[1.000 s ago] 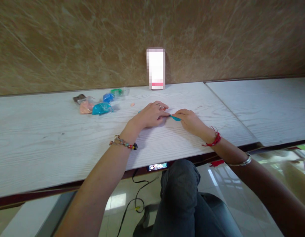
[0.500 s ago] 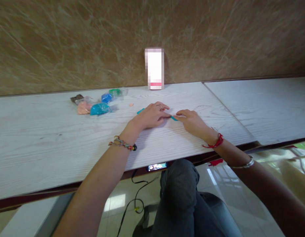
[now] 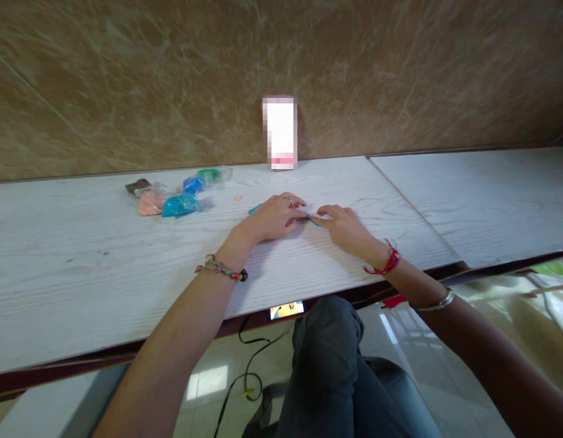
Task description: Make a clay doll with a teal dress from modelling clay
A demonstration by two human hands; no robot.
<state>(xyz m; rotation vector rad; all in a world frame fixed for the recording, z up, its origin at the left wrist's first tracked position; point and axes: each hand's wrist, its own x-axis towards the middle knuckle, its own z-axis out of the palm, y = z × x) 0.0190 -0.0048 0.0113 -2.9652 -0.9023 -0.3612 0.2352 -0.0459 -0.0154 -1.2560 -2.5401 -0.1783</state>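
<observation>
My left hand [image 3: 279, 217] lies palm down over the white table, fingers stretched and apart, with a ring on one finger. Its index fingertip touches a thin turquoise strip [image 3: 314, 221] that looks like modelling clay. From the other side, a fingertip of my right hand [image 3: 348, 230] presses on the same strip; the fingers of this hand are apart too. Part of the strip is hidden under the fingertips. Beyond my left hand, another turquoise piece [image 3: 254, 208] shows partly. A small flat peach piece [image 3: 238, 198] rests to its left.
Bags of turquoise [image 3: 179, 205], peach [image 3: 150, 203], blue [image 3: 193, 185], green [image 3: 208, 174] and dark [image 3: 138, 187] material lie together at the left. A phone-like, blurred-out screen [image 3: 281, 131] leans against the marbled wall. A lit screen [image 3: 287, 310] sits below the table's front edge.
My right fingertip has moved in closer to my left index fingertip, over the turquoise strip. Less of the strip shows between them. The whole view has shifted slightly.
</observation>
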